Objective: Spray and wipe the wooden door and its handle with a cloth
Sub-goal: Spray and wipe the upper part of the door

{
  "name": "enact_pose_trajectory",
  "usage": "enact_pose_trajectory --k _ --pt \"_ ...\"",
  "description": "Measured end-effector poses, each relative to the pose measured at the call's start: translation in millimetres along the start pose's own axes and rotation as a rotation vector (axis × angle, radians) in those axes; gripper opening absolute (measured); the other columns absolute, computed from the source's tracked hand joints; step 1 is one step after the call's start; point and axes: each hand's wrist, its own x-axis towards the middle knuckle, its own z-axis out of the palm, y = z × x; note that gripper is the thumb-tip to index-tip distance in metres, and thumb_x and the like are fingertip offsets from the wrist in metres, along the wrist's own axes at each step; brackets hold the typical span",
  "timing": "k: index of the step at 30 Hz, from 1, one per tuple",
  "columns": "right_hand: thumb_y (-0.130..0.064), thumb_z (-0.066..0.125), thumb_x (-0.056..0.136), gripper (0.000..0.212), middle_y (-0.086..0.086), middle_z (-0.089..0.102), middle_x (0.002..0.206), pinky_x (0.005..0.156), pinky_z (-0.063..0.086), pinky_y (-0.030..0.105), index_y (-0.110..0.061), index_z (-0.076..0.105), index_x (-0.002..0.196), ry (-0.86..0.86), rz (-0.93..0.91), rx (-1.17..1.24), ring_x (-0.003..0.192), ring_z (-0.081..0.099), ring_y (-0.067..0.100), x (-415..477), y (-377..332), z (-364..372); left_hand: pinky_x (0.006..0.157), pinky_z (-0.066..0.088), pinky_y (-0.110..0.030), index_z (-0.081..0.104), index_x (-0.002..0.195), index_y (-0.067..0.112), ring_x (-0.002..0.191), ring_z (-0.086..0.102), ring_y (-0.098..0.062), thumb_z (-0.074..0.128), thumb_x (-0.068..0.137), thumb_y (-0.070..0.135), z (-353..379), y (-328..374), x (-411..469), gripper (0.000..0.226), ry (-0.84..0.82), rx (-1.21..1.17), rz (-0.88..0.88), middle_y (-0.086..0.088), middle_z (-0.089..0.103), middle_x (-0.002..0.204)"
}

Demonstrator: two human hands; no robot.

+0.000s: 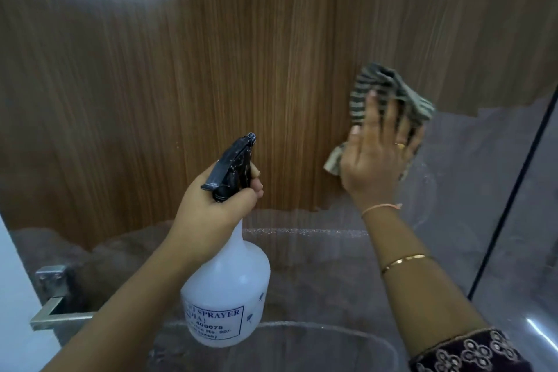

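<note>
The step in hand looks to be the wipe. The right hand (377, 157) lies flat on the cloth (374, 81), fingers straight and spread. It presses the cloth against the door (196, 69) on the right part of the panel. Nothing is curled round the cloth; palm and fingers simply pin it to the wood. The cloth is striped and bunched, and shows above the fingertips and below the thumb side of the hand.

The left hand (211, 208) is wrapped round the neck of the bottle (229, 281), fingers closed on it just under the black spray head. The nozzle (252, 137) points up toward the door. The bottle hangs clear of the wood, near the cloth and to its left. Whether a finger sits on the trigger I cannot tell.

The door fills the view ahead. Its lower part lies behind a cloudy film (332, 251) with a ragged upper edge (a protective wrap, I'd guess, though it is hard to say). The handle (60, 311), a square metal bar, sits at the lower left, well apart from both hands and untouched.

I judge the task to be partway at most, with a wide stretch of panel to the left and the handle yet to do. The next move calls for sweeping the cloth across the wood under even pressure, since a flat palm can let it slip. More spray should go ahead of the cloth. At the handle the cloth should wrap round the bar rather than lie flat.
</note>
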Motion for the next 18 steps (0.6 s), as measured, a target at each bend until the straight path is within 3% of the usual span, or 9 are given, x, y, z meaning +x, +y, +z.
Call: enact_pose_trajectory --k 4,6,8,11,13,15,18 --pt "-0.032 0.028 0.097 0.056 0.005 0.020 0.158 0.114 0.005 0.060 -0.023 0.023 0.151 0.024 0.325 0.119 0.146 0.013 0.029 5 13 -4 0.091 0.053 -0.037 0.066 0.086 0.020 0.090 0.065 -0.018 0.064 0.059 0.034 17 -6 -5 0.031 0.013 0.010 -0.021 0.002 0.066 0.083" --pt "-0.032 0.026 0.097 0.056 0.006 0.018 0.158 0.114 0.003 0.060 -0.022 0.022 0.151 0.033 0.360 0.133 0.146 0.010 0.031 1 1 -3 0.089 0.053 -0.036 0.066 0.085 0.023 0.091 0.065 -0.021 0.064 0.058 0.036 27 -8 -8 0.029 0.020 0.021 -0.028 0.002 0.066 0.083" --pt "-0.033 0.029 0.097 0.055 0.008 0.022 0.157 0.114 0.004 0.060 -0.021 0.024 0.151 -0.006 0.223 0.090 0.145 0.014 0.032 -15 -11 0 0.086 0.053 -0.037 0.066 0.084 0.022 0.092 0.064 -0.028 0.063 0.058 0.037 37 -6 -10 0.030 0.007 0.044 -0.028 0.001 0.065 0.083" --pt "-0.031 0.039 0.093 0.057 0.004 0.027 0.153 0.114 0.008 0.061 -0.024 0.026 0.148 -0.084 -0.203 0.050 0.141 0.022 0.031 -52 -15 7 0.086 0.052 -0.045 0.063 0.085 0.021 0.090 0.060 -0.036 0.060 0.058 0.038 55 -2 -11 0.032 -0.027 0.086 -0.013 -0.006 0.064 0.080" --pt "-0.030 0.052 0.087 0.063 0.002 0.032 0.146 0.114 0.011 0.061 -0.027 0.030 0.146 -0.087 -0.390 0.026 0.134 0.032 0.032 -63 -5 10 0.085 0.050 -0.050 0.061 0.086 0.019 0.088 0.058 -0.039 0.059 0.060 0.039 69 0 -10 0.033 -0.052 0.109 -0.003 -0.014 0.061 0.081" --pt "-0.033 0.063 0.081 0.069 0.001 0.037 0.140 0.116 0.011 0.057 -0.028 0.035 0.144 -0.074 -0.457 0.020 0.129 0.037 0.030 -60 9 9 0.083 0.050 -0.051 0.061 0.086 0.022 0.087 0.057 -0.041 0.058 0.060 0.040 82 0 -8 0.032 -0.071 0.122 -0.005 -0.016 0.060 0.083" --pt "-0.030 0.052 0.086 0.061 0.001 0.038 0.141 0.115 0.011 0.057 -0.028 0.036 0.145 -0.068 -0.413 0.021 0.133 0.034 0.030 -52 43 3 0.076 0.050 -0.045 0.060 0.085 0.020 0.082 0.057 -0.040 0.058 0.061 0.036 103 -4 -8 0.029 -0.106 0.141 -0.020 -0.019 0.059 0.082"
